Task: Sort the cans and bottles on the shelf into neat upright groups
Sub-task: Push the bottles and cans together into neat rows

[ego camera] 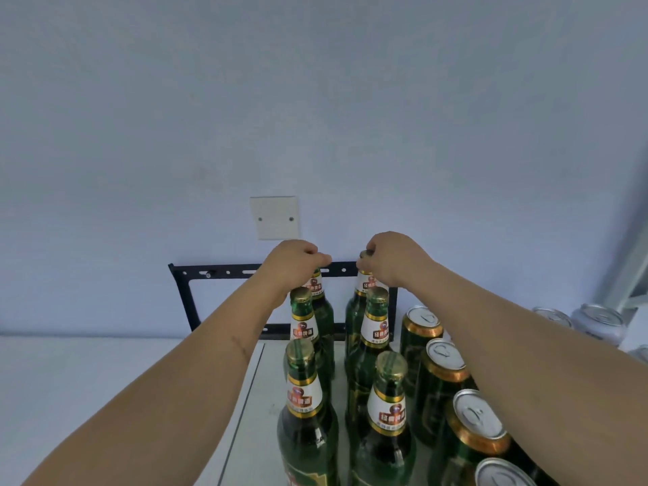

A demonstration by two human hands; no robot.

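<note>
Several green glass beer bottles with gold caps stand upright in two columns on the white shelf. My left hand is closed over the top of the far left bottle. My right hand grips the cap of the far right bottle. Nearer to me stand a middle pair of bottles and a front pair. A row of green and gold cans stands upright to the right of the bottles.
Silver cans stand at the far right by a grey upright post. A black metal bracket leans against the wall behind the bottles, below a white wall plate. A seam runs along the shelf left of the bottles.
</note>
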